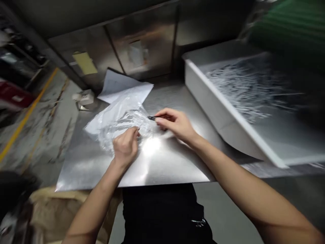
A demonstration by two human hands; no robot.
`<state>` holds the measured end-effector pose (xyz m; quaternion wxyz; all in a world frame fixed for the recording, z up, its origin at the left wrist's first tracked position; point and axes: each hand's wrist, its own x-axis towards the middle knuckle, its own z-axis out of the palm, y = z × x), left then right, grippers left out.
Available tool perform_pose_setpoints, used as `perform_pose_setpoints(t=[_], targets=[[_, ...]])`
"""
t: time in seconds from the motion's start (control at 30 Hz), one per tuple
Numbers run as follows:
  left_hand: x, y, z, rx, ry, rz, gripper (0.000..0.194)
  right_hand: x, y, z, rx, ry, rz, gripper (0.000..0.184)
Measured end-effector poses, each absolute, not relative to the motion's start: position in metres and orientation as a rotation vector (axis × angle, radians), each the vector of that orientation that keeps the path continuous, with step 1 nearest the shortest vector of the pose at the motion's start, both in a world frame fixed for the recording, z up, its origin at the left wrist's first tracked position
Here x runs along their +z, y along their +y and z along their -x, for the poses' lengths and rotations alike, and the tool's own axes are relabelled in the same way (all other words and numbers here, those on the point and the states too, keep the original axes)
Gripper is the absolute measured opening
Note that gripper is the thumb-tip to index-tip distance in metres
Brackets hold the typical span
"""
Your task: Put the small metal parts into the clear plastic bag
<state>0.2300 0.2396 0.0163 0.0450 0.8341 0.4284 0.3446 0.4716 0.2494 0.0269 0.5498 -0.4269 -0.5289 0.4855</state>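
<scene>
Shiny metal table (162,166), white-walled tray (208,98) of thin grey pieces (241,88) at right. Right hand (177,126): fingers pinched closed on a small dark object (151,118), at the right end of the crumpled clear plastic bag (108,122). Left hand (125,145): fingers curled at the bag's near side, can't tell if gripping.

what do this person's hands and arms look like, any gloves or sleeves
The left hand and right hand are bare, with no gloves and no rings that show. Both the left forearm and right forearm are uncovered: no sleeves, watch or bracelet in view, and no cables or markings visible.
</scene>
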Motion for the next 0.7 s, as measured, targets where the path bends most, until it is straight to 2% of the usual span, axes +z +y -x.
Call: perform_pose_setpoints(t=[0.3,0.7], targets=[[0.012,0.245,-0.225,1.083,1.327,-2.544,0.021,0.025,0.242,-0.471,0.884,-1.489,1.186,0.020],[0.013,0.243,-0.224,1.001,1.365,-2.620,0.024,0.030,0.238,-0.469,0.793,-1.660,1.209,0.014]])
